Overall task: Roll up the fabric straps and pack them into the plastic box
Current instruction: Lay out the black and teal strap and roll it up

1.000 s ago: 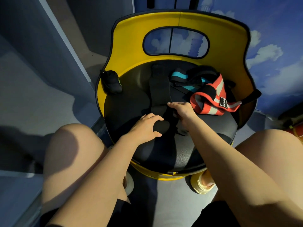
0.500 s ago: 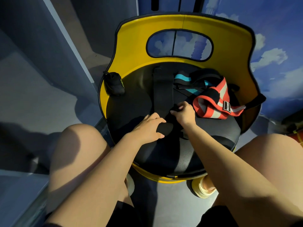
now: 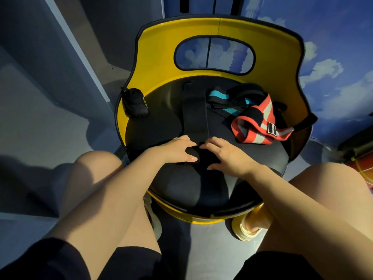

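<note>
A long black strap lies flat down the middle of the black seat of a yellow chair. Its near end is rolled into a thick black roll between my hands. My left hand curls over the roll's left side, and my right hand presses on its right side. Behind and to the right lie a black and teal strap and a red, grey and black strap, both loose. No plastic box is in view.
A small black pouch sits at the seat's back left against the yellow backrest. My bare knees flank the seat's front edge. A grey wall stands to the left, and a blue cloud-patterned wall to the right.
My right hand has come down from the flat strap onto the roll beside my left hand. The roll has advanced slightly up the strap.
</note>
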A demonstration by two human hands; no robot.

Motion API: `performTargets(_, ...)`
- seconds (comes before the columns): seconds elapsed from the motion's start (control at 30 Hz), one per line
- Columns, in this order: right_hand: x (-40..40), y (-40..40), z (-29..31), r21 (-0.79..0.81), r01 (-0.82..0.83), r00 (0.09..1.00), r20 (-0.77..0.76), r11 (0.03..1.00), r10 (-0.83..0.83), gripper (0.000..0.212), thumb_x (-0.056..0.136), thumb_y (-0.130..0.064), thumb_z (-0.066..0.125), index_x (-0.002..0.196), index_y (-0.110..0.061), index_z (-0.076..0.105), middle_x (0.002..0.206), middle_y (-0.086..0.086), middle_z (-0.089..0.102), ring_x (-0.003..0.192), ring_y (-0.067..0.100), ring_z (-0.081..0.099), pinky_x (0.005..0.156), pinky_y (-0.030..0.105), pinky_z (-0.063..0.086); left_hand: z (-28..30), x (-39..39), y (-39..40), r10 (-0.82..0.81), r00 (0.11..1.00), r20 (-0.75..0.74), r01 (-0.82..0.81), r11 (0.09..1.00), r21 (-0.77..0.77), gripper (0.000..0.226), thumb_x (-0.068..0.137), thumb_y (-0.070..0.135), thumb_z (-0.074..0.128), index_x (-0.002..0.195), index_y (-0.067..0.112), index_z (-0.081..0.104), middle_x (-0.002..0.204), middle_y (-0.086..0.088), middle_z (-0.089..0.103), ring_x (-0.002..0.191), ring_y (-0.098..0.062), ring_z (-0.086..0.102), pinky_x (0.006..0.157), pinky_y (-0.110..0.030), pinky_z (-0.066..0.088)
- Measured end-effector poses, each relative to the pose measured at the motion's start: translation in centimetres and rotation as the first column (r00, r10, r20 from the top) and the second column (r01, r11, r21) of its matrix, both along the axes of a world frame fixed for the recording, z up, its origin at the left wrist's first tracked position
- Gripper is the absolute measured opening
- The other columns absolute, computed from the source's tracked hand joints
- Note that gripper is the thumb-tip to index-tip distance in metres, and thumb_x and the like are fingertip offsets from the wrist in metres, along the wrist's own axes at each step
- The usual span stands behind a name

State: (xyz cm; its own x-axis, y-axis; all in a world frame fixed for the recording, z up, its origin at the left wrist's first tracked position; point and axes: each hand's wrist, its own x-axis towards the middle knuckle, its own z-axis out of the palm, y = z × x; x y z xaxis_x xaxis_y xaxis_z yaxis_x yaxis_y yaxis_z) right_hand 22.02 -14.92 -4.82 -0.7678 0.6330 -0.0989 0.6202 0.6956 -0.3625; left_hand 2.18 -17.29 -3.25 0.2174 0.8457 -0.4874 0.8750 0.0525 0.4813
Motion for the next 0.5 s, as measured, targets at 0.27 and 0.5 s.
performTargets(0.27, -0.7, 1.5, 0.3, -0.14, 0.082, 0.994, -0.063, 0.987, -0.092, 0.057, 0.084, -0.019, 0.068, 0.137, -0.015, 0.045, 0.134, 0.003, 0.043, 0.122, 0.018, 0.046, 0.101, 0.021, 0.034, 0.3, -0.2, -0.1, 0.028, 0.999, -0.021, -0.021, 0.954, 0.299, 0.048, 0.084, 0.041, 0.065, 0.128, 0.028, 0.051, 0.128, 0.007, 0.045, 0.121, -0.015, 0.043, 0.099, -0.038, 0.042)
performTargets(0.5, -1.4, 3.6, 0.6, -0.249, 0.124, 0.992, 0.014, 0.961, -0.124, 0.054, 0.089, -0.021, 0.062, 0.14, -0.017, 0.042, 0.14, 0.004, 0.043, 0.129, 0.019, 0.041, 0.104, 0.023, 0.03, -0.1, 0.7, 0.5, -0.049, 0.977, -0.207, 0.119, 0.933, 0.339, 0.055, 0.081, 0.036, 0.07, 0.128, 0.023, 0.044, 0.128, 0.005, 0.042, 0.119, -0.018, 0.042, 0.089, -0.038, 0.045)
